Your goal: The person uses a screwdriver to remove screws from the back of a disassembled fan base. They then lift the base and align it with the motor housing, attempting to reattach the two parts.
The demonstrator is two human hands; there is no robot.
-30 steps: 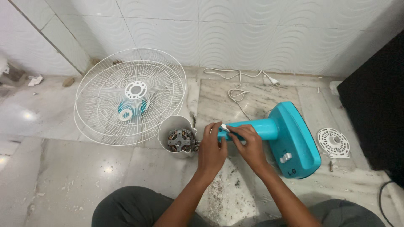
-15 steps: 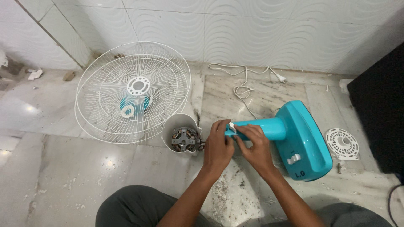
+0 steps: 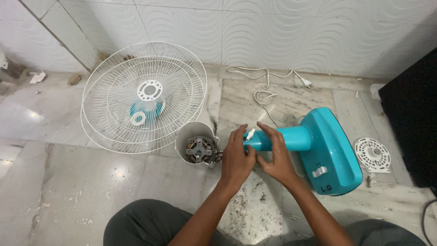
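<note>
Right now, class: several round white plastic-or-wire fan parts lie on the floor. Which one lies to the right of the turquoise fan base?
The small flat white vented disc, alone right of the turquoise fan base. The large white wire grilles and the white motor housing lie left.

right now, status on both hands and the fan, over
Left hand and right hand both on teal fan stand neck. Exposed motor at its end. White grilles lie left, apart.
</note>
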